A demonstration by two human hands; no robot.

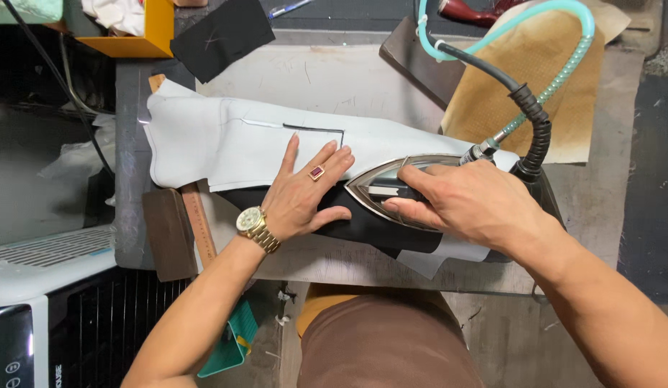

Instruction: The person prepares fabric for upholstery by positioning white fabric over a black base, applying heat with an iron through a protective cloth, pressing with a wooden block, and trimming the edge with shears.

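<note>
Here, the right hand [470, 205] is clenched around the handle of a pointed, silver-soled steam iron [395, 190], its tip aimed at the left hand [301, 194]. That left hand lies flat and released, fingers spread, pinning a pale grey fabric piece [219, 140] where it overlaps a black fabric piece [377, 230] — just beside the iron's tip. Behind the iron, a teal hose and black cord [531, 115] arch over a tan perforated pad [556, 86]. Likely risk — 1 forward slip of the iron could scorch the fingertips, or the fabric could shift and crease.
</note>
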